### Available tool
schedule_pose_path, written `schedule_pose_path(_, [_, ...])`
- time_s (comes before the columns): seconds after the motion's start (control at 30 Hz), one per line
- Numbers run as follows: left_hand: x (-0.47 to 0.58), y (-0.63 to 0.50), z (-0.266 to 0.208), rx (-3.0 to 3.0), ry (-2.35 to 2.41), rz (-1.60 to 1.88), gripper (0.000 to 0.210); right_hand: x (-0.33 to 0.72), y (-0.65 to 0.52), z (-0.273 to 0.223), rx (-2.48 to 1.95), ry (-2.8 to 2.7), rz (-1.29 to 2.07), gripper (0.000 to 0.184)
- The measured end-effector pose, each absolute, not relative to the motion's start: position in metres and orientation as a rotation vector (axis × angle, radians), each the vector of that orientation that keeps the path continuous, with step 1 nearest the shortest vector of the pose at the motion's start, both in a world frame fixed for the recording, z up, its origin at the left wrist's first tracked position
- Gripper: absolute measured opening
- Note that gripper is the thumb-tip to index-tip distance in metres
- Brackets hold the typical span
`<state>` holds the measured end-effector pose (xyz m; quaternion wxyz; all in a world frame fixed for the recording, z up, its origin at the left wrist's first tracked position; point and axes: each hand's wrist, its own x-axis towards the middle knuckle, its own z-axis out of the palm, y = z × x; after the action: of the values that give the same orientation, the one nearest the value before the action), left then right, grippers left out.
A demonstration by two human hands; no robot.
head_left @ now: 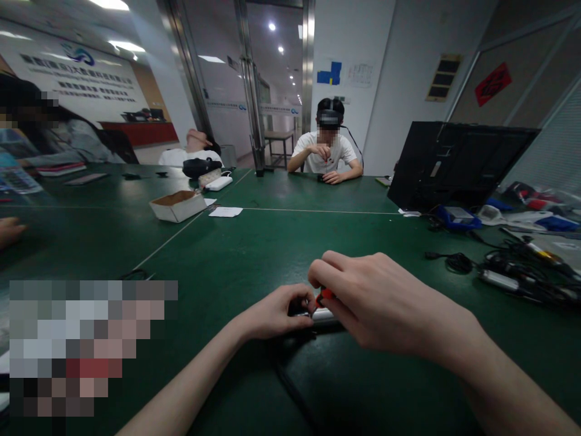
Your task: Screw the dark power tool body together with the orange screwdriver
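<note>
Here at twelve o'clock, close in — the white bar [323, 315], on or just above the green worktop [227, 254]! The left hand [278, 310] grips its nine-o'clock end; the right hand [370, 297] pinches a red-and-black piece [325, 294] over it — black cable [293, 387] trailing toward five.

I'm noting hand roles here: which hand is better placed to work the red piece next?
Probably the right hand: it seems to pinch the red piece from above, while the left hand holds the left end of the white bar.
</note>
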<state>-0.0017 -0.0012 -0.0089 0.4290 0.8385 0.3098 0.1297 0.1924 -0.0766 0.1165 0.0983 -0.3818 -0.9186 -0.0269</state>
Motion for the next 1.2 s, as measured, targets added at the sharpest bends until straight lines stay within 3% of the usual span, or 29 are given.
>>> schedule_pose_path(0.67, [-0.0021,-0.0017,-0.0066,2.087,0.792,0.32,0.024,0.1902,-0.0752,0.1136,-1.137,-2.699,-0.181,0.005])
schedule_pose_path(0.83, [-0.0028,0.0005,-0.0078,2.066,0.745,0.319,0.024,0.1889,-0.0739,0.1131,-1.161,-2.676,-0.214,0.019])
schedule_pose_path(1.0, [-0.0016,0.0009,-0.0099,2.076,0.736,0.318,0.02,0.1887,-0.0771,0.116,-1.14,-2.684,-0.155,0.005])
schedule_pose_path(1.2, [-0.0017,-0.0008,-0.0098,2.055,0.776,0.332,0.025,0.1891,-0.0748,0.1151,-1.07,-2.727,-0.088,0.01])
